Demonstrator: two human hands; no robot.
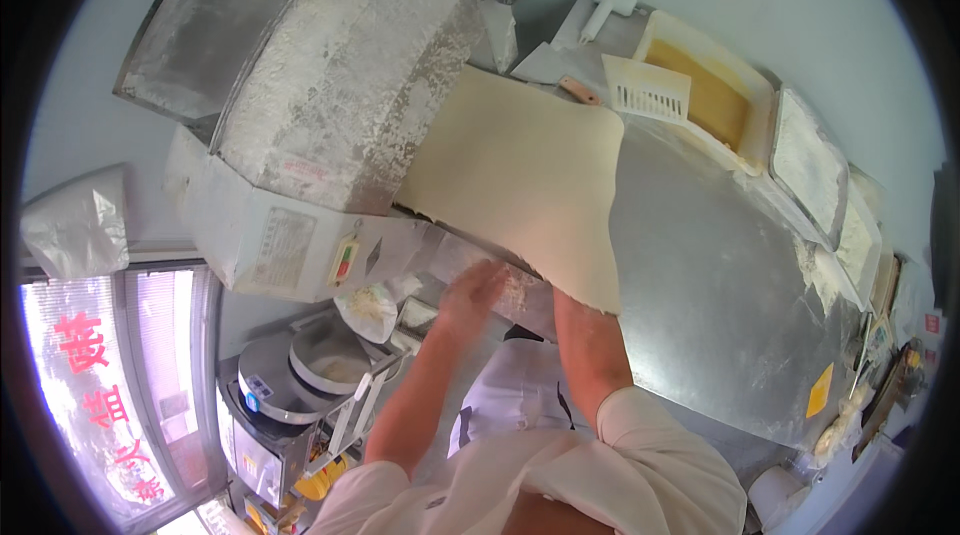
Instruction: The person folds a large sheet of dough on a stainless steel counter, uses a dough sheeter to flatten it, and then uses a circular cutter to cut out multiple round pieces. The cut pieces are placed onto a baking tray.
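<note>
A wide, pale sheet of dough [525,167] comes out from under the flour-dusted hood of a dough sheeter [337,69]. It spreads over a steel worktable [697,257], and one corner hangs towards me. My right forearm [596,355] reaches beneath that corner, so the dough hides my right hand. Blurred by motion, my left hand [476,296] hovers by the machine's front ledge [525,302], close to the dough's near edge. Nothing shows in its fingers.
A tub of yellowish paste or liquid [697,92], a slotted white plastic piece [649,88] and a wooden-handled tool [579,90] line the back. Floury trays [810,167] stand at right. Below left are a bowl on a round appliance [330,362] and a floury bag [367,313].
</note>
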